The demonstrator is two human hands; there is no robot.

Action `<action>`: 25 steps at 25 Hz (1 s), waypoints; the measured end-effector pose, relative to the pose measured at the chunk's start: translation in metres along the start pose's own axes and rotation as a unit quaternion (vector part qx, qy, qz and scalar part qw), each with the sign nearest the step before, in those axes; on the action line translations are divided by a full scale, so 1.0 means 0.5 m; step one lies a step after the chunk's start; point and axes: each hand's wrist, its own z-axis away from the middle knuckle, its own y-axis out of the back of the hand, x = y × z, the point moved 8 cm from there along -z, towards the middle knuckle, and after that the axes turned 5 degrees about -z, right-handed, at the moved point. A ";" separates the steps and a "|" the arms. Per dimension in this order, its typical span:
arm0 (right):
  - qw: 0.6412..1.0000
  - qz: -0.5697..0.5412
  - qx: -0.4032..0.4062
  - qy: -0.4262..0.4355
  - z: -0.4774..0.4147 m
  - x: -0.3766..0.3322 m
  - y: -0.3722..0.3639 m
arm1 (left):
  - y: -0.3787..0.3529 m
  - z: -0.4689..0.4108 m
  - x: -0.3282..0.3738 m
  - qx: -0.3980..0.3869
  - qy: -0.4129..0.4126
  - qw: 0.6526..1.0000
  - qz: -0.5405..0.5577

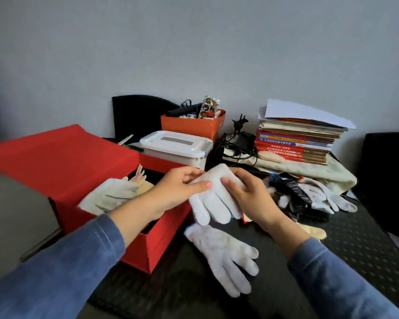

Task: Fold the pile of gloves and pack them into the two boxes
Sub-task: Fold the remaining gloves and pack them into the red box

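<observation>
Both hands hold one white knit glove above the table, its fingers hanging down. My left hand pinches its cuff edge from the left, and my right hand grips it from the right. A second white glove lies flat on the dark table below them. The open red box stands at the left with cream gloves inside. A pile of gloves, white and dark striped, lies to the right of my right hand.
A white lidded plastic bin sits behind the red box, with an orange box of odds and ends behind it. A stack of books, tangled cables and a beige mouse stand at the back right.
</observation>
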 end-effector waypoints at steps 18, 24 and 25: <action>0.951 0.206 -0.129 -0.191 -0.393 0.192 -0.502 | 0.401 -0.134 -0.181 0.142 -0.045 0.824 -0.546; 0.944 0.258 -0.069 -0.196 -0.397 0.212 -0.502 | 0.313 -0.160 -0.200 -0.025 0.002 0.623 -0.782; 0.943 0.259 -0.068 -0.196 -0.395 0.212 -0.499 | 0.307 -0.161 -0.203 -0.033 0.003 0.609 -0.792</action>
